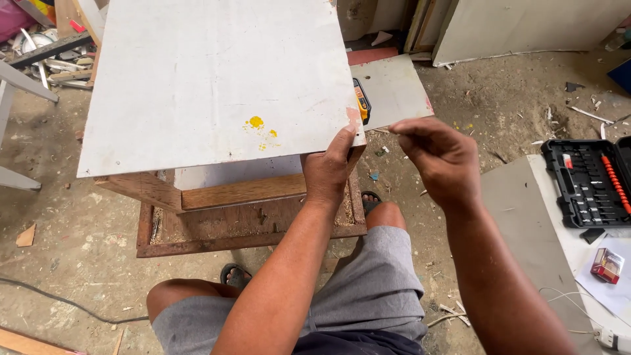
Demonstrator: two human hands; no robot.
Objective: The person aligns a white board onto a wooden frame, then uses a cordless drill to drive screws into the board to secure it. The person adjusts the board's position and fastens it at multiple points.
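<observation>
We see open black tool case (587,184) at right on grey board (526,223), rows of bits inside, orange-red piece along its right side. Near it, small red box (607,265) on white sheet (608,289). We note yellow-black tool (361,100) peeking past panel edge, lying on flat grey sheet (394,89). White boards (526,26) lean at back. Scrap pile (46,52) at top left. Black cable (59,301) runs over dusty floor (499,112), wood chips scattered about.
</observation>
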